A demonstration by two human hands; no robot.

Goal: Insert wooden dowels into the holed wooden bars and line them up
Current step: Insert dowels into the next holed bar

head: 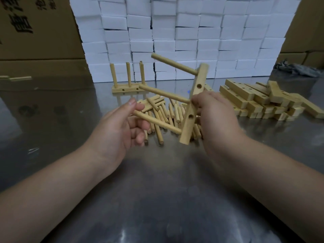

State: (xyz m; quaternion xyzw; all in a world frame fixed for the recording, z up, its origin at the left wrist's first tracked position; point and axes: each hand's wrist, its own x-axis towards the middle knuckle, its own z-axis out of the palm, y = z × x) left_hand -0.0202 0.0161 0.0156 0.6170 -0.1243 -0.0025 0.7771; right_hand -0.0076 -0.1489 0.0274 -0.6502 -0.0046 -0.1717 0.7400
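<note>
tan holed bar (pixel 192 104), 3 dowels, R hand (pixel 213 114) grips

The right hand (pixel 215 116) grips a holed bar (pixel 188 125) held steeply tilted above the desk (pixel 157 190), with three dowels jutting left from it. The left hand (pixel 119 127) pinches the lowest dowel (pixel 161 124) at its free end. Loose dowels (pixel 164 113) lie beneath, a stack of bars (pixel 245 99) to the right, and a finished bar (pixel 128 89) stands behind.

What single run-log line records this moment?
right hand: grips held bar, two dowels in | left hand: pinches third dowel, tip at bar | finished bar: stands behind
</note>
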